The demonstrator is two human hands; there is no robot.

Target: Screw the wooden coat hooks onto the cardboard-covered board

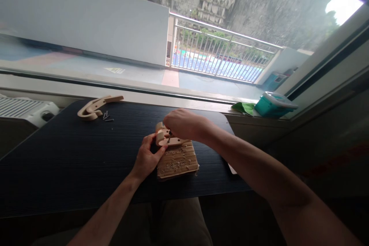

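A pale curved wooden piece [175, 142] with dark holes lies at the far end of a worn, pitted cardboard block [178, 163]. My left hand [147, 157] is closed on the wood's rounded left end, thumb on the near side and fingers behind. Above the wood, my right hand [181, 122] is curled round a screwdriver [170, 133]. Its handle is hidden in the fist, and the thin shaft points down, its tip at the wood near the left end. Whether a screw is under the tip I cannot make out.
On the dark table [86, 161], more curved wooden pieces [96, 107] lie at the back left beside several loose screws [106, 116]. A flat pale object [232, 169] is partly under my right forearm. A teal box [273, 104] and green cloth [243, 108] sit on the windowsill.
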